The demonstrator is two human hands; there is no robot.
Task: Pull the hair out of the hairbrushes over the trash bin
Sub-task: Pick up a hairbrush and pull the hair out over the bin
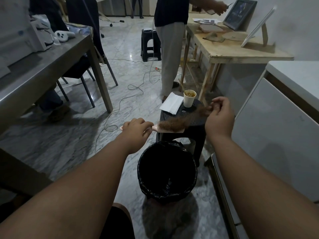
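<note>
The left hand (136, 129) holds the pink handle of a hairbrush (174, 131). Its fingers (138, 121) are curled around the handle. The brush lies flat in the air, just past the far rim of the trash bin (164, 192). The bin stands on the floor in the middle, near the person, and it has a black bag inside.

A big brown clump of hair (183, 120) sits on the brush. It stretches up and to the right, to the right hand (218, 118). The fingers (220, 100) of that hand are pressed together and pinch the end of the hair.

Behind the brush is a black stool (201, 138). On it stand a paper cup (189, 99) and a folded white paper (170, 103).

On the left is a grey counter (51, 66) with a white controller (63, 35) on it. Far on the right is a wooden counter (241, 52) with a framed picture (239, 13). The marks on the picture are too blurry to read. Another person (170, 49) stands beside that counter.
</note>
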